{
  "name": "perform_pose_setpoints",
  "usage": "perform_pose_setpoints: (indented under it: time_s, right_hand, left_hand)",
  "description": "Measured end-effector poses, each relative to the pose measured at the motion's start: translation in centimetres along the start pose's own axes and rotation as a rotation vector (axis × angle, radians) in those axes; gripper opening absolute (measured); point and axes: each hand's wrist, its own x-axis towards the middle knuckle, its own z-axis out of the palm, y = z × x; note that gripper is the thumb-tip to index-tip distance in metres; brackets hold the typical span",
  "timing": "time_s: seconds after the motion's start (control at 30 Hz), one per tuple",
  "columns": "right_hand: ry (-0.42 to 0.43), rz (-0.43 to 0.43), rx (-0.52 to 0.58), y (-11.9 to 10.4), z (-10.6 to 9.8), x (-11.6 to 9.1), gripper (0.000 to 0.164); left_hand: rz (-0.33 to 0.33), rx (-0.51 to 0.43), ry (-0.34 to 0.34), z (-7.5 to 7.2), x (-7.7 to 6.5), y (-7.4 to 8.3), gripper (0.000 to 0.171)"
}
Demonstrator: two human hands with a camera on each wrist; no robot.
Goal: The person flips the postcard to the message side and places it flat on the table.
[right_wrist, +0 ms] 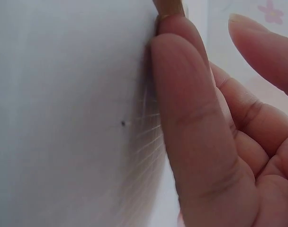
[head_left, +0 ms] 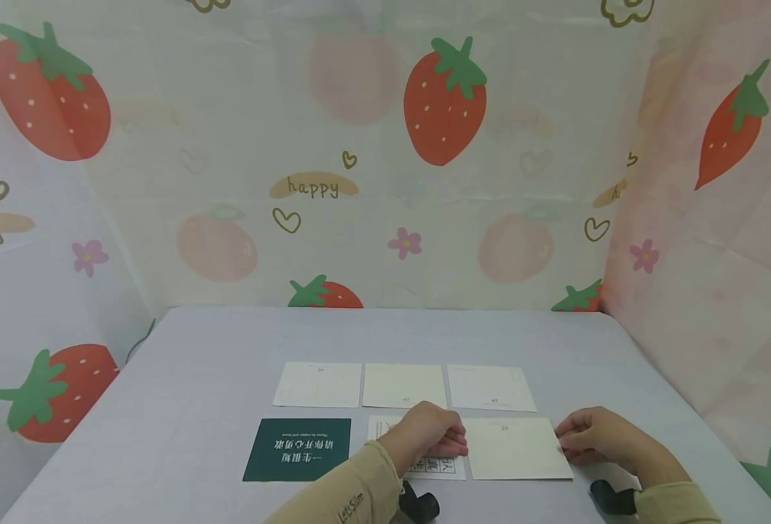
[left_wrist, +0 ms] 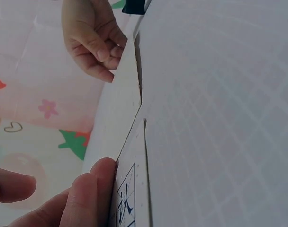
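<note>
A blank cream card [head_left: 516, 457] with a tiny mark near its far edge lies between the two hands in the front row. My left hand [head_left: 424, 435] reaches over a white card printed with boxed characters [head_left: 443, 468] and covers part of it. Its fingertips [left_wrist: 105, 172] rest at the seam beside the cream card, thumb held apart. At the cream card's right edge, the fingers of my right hand [head_left: 598, 439] touch the border. In the right wrist view its thumb [right_wrist: 262, 49] stands away from the extended fingers.
Left of the printed card lies a dark green card [head_left: 296, 451] with white lettering. Behind, three pale cards [head_left: 317, 386] form a row on the white tabletop [head_left: 182, 407]. A strawberry-patterned cloth [head_left: 372, 145] hangs around the back and sides.
</note>
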Motion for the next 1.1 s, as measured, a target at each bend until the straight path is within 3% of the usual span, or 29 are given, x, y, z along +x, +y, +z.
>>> perform_pose_setpoints:
  time_s: [0.4,0.67,0.87,1.1]
  right_hand:
    - [0.017,0.001,-0.032,-0.1,0.0,-0.1,0.018]
    - [0.062,0.031,-0.056,-0.5,0.2,0.1,0.015]
    - [0.064,0.015,-0.076,-1.6,0.4,0.4,0.017]
    - [0.081,-0.034,-0.024,-2.5,1.5,1.1,0.018]
  left_hand:
    - [-0.005,-0.033,-0.009,0.0,0.1,-0.1,0.02]
    - [-0.02,-0.086,-0.059,-0.7,-0.1,0.2,0.022]
    - [-0.013,-0.057,-0.042,-1.4,-0.1,0.5,0.024]
    - [-0.026,-0.026,-0.024,-2.3,-0.2,0.4,0.025]
